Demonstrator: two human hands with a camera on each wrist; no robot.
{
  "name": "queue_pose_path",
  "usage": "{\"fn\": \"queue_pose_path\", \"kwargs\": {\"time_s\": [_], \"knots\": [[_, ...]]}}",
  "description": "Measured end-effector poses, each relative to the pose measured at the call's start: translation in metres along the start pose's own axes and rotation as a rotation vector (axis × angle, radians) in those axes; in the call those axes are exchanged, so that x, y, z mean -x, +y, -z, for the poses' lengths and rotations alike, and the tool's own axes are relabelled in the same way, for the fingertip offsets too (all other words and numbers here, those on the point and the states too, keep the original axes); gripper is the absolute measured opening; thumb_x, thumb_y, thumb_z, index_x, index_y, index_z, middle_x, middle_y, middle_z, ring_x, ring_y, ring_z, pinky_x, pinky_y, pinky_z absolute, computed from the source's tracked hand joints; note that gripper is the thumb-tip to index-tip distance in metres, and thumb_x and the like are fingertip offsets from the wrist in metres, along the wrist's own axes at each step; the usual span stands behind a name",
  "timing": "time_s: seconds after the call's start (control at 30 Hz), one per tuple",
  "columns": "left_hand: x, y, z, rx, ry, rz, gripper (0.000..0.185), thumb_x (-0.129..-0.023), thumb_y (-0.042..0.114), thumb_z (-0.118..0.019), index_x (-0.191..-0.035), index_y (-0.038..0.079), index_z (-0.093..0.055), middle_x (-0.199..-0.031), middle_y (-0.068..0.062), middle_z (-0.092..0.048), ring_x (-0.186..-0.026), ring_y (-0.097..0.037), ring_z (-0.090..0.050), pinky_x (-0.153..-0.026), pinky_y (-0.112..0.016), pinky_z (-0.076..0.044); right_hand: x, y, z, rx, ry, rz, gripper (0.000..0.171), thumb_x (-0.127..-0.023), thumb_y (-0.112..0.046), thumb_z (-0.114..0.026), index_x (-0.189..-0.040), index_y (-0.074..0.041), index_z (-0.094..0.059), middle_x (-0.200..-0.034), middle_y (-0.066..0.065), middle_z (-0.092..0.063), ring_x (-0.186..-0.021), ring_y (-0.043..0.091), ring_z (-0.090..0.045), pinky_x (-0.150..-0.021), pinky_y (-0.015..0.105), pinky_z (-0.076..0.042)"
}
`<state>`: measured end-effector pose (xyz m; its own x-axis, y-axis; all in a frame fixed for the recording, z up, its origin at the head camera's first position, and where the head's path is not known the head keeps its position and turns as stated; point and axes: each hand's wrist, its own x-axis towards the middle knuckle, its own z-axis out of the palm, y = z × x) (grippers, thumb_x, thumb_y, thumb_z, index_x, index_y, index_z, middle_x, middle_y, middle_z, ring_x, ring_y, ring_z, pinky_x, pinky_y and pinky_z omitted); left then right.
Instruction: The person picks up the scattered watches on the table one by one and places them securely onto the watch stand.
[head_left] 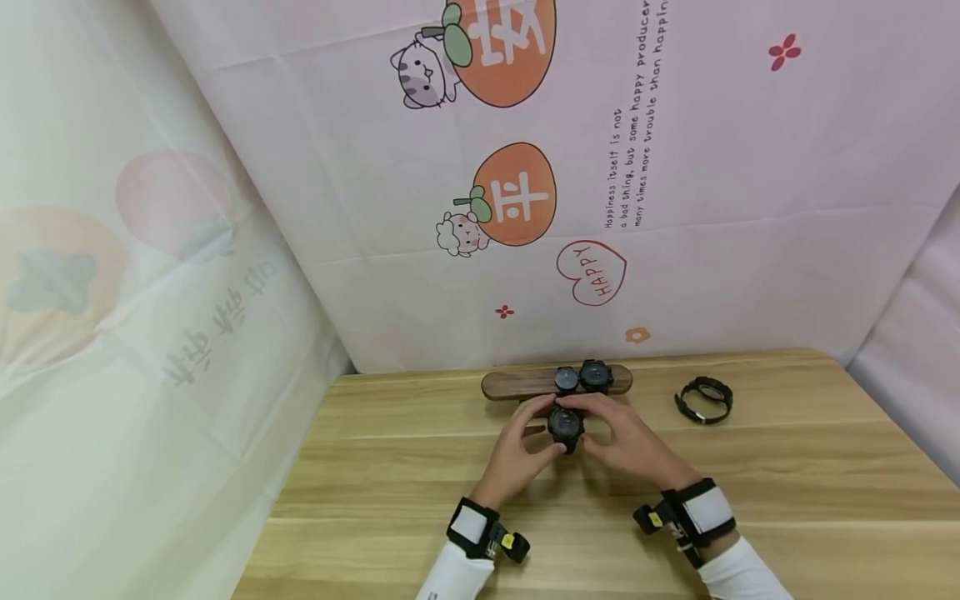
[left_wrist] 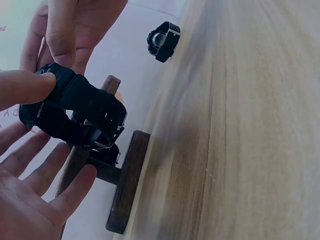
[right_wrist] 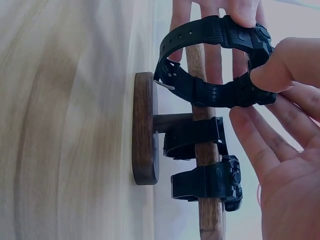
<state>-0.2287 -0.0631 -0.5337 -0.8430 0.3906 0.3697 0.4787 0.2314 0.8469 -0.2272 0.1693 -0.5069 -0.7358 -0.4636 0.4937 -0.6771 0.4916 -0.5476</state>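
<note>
Both hands met over the middle of the wooden tabletop (head_left: 787, 467), the left hand (head_left: 517, 454) and the right hand (head_left: 630, 442) each pinching a side of a black watch (head_left: 565, 424) with thumb and fingertips, its strap buckled into a loop. They held it just in front of a wooden stand (head_left: 517, 385), whose bar already carried two more black watches (head_left: 583, 377). A fourth watch (head_left: 703, 400) lay on the tabletop well off to the right.

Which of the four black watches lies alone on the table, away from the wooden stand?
The watch at far right. Two others sit on the stand, and both hands hold the fourth.
</note>
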Motion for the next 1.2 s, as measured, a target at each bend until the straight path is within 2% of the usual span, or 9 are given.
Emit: {"fn": "queue_pose_path", "kwargs": {"time_s": [0.13, 0.27, 0.5, 0.6, 0.77, 1.0, 1.2], "knots": [[0.0005, 0.0003, 0.0001, -0.006, -0.017, 0.005, 0.068, -0.098, 0.015, -0.080, -0.159, 0.019, -0.049, -0.159, -0.004, -0.052, -0.141, -0.024, -0.056, -0.111, -0.049, -0.056, -0.0001, -0.0003, -0.0015, 0.012, 0.006, 0.016, 0.072, -0.081, 0.013, -0.080, -0.147, -0.014, -0.062, -0.146, 0.013, -0.065, -0.129, 0.033, -0.066, -0.103, 0.052, -0.060], [0.0008, 0.0002, 0.0000, 0.001, -0.006, 0.009, 0.066, -0.097, 0.014, -0.081, -0.155, 0.022, -0.052, -0.157, -0.005, -0.054, -0.139, -0.024, -0.058, -0.109, -0.049, -0.058, -0.0004, 0.0011, -0.0027, 0.006, 0.010, 0.023, 0.070, -0.082, 0.012, -0.080, -0.146, -0.011, -0.062, -0.147, 0.015, -0.064, -0.130, 0.033, -0.066, -0.105, 0.052, -0.059], [0.0014, 0.0011, 0.0009, -0.026, 0.008, -0.002, 0.066, -0.096, 0.013, -0.082, -0.155, 0.024, -0.053, -0.157, -0.003, -0.053, -0.138, -0.023, -0.057, -0.107, -0.038, -0.059, 0.0017, -0.0007, -0.0005, -0.008, -0.055, -0.064, 0.072, -0.086, -0.001, -0.085, -0.151, -0.013, -0.058, -0.155, 0.019, -0.056, -0.135, 0.039, -0.062, -0.107, 0.059, -0.056], [0.0017, 0.0019, 0.0015, -0.029, 0.008, -0.003, 0.067, -0.096, 0.013, -0.081, -0.155, 0.024, -0.053, -0.158, -0.002, -0.053, -0.138, -0.023, -0.057, -0.107, -0.036, -0.059, 0.0016, -0.0009, -0.0003, 0.007, -0.068, -0.072, 0.072, -0.086, -0.004, -0.086, -0.152, -0.013, -0.057, -0.156, 0.019, -0.056, -0.135, 0.039, -0.062, -0.107, 0.059, -0.056], [0.0016, 0.0017, 0.0012, -0.034, 0.008, 0.004, 0.068, -0.096, 0.014, -0.081, -0.156, 0.024, -0.052, -0.158, -0.002, -0.053, -0.138, -0.023, -0.057, -0.107, -0.035, -0.059, 0.0016, 0.0009, -0.0014, 0.029, -0.055, -0.062, 0.073, -0.085, -0.004, -0.088, -0.150, -0.015, -0.059, -0.154, 0.017, -0.058, -0.133, 0.037, -0.063, -0.106, 0.057, -0.057], [0.0019, 0.0001, 0.0010, -0.026, 0.004, 0.016, 0.066, -0.096, 0.013, -0.082, -0.155, 0.024, -0.053, -0.158, -0.003, -0.053, -0.140, -0.024, -0.056, -0.108, -0.046, -0.059, 0.0020, 0.0028, -0.0025, 0.053, -0.053, -0.063, 0.071, -0.085, -0.007, -0.089, -0.150, -0.016, -0.060, -0.153, 0.016, -0.059, -0.132, 0.036, -0.063, -0.105, 0.056, -0.058], [0.0014, -0.0008, 0.0014, -0.040, 0.002, 0.019, 0.066, -0.096, 0.014, -0.082, -0.154, 0.023, -0.054, -0.157, -0.003, -0.054, -0.141, -0.023, -0.056, -0.108, -0.046, -0.059, 0.0022, 0.0008, -0.0016, 0.065, -0.055, -0.066, 0.070, -0.086, -0.007, -0.089, -0.150, -0.016, -0.060, -0.153, 0.015, -0.059, -0.130, 0.035, -0.064, -0.103, 0.055, -0.059]]}}
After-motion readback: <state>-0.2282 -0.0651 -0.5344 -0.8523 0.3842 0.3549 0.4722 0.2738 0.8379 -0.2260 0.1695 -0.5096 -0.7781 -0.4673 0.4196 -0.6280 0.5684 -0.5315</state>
